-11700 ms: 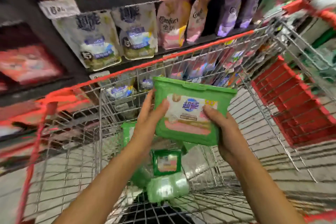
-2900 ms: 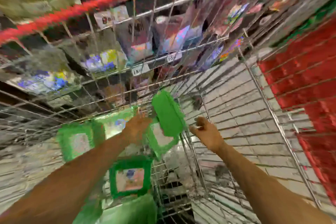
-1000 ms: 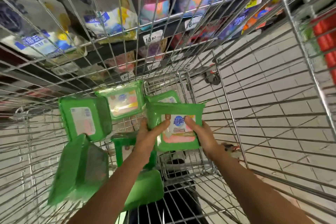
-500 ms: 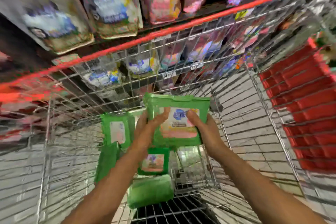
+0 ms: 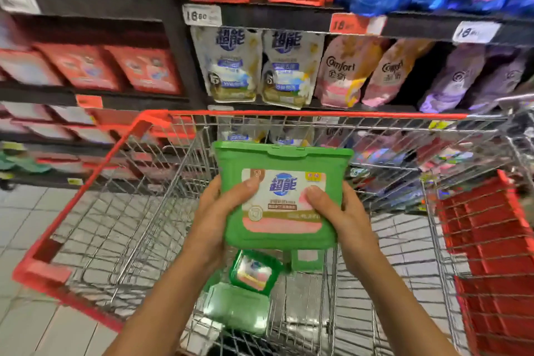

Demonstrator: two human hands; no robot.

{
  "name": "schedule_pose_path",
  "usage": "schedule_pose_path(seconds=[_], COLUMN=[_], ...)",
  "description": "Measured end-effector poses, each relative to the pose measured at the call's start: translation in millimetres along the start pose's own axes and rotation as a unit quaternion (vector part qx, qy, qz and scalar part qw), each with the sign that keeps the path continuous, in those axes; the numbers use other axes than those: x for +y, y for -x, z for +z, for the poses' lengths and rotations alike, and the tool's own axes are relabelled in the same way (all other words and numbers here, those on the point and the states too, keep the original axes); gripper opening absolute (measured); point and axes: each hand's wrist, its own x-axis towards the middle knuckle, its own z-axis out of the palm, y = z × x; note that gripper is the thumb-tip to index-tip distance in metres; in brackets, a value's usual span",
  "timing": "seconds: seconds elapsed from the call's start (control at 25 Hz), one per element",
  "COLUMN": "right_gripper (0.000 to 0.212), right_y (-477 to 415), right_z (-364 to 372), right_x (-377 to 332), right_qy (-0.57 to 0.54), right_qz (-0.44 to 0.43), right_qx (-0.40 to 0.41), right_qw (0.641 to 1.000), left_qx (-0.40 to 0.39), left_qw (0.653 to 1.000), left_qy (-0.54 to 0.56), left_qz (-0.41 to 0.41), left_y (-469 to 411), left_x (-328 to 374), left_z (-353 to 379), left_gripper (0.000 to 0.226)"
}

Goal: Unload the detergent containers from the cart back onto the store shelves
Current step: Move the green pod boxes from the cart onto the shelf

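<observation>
Squarely, left hand [image 5: 215,218] and right hand [image 5: 345,220], each grip tight round green container [image 5: 283,160].

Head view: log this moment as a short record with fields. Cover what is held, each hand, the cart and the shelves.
held item: green detergent container, label facing the camera, above the cart
left hand: grips the container's left edge, thumb on the label
right hand: grips its right edge, thumb on the label
cart: wire basket, red rim; other green containers lie on its floor
shelves: stocked with pouches, just beyond the cart
</observation>
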Motion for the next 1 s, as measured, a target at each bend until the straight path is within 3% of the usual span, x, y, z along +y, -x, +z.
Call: schedule_pose_path(seconds=[0.28, 0.44, 0.64, 0.84, 1.0], right_gripper=[0.059, 0.044, 0.048, 0.051, 0.053], right_y=[49, 77, 117, 163, 182], right_z=[92, 159, 257, 351, 406], right_x=[-17, -14, -2, 23, 44], right_qy=[0.011, 0.032, 0.055, 0.057, 0.055], right_qz=[-0.010, -0.016, -0.028, -0.027, -0.029], right_qx=[-0.157, -0.230, -0.319, -0.364, -0.373], right_qw=[0.987, 0.973, 0.946, 0.929, 0.926], left_qx=[0.140, 0.203, 0.271, 0.314, 0.318], left_qw=[0.982, 0.959, 0.924, 0.908, 0.909], left_qy=[0.037, 0.073, 0.109, 0.115, 0.108], left_qz=[0.122, 0.184, 0.246, 0.254, 0.247], left_y=[116, 175, 245, 305, 325], left_x=[27, 40, 55, 75, 89], left_z=[-60, -105, -172, -258, -317], left_gripper=[0.069, 0.050, 0.034, 0.060, 0.064])
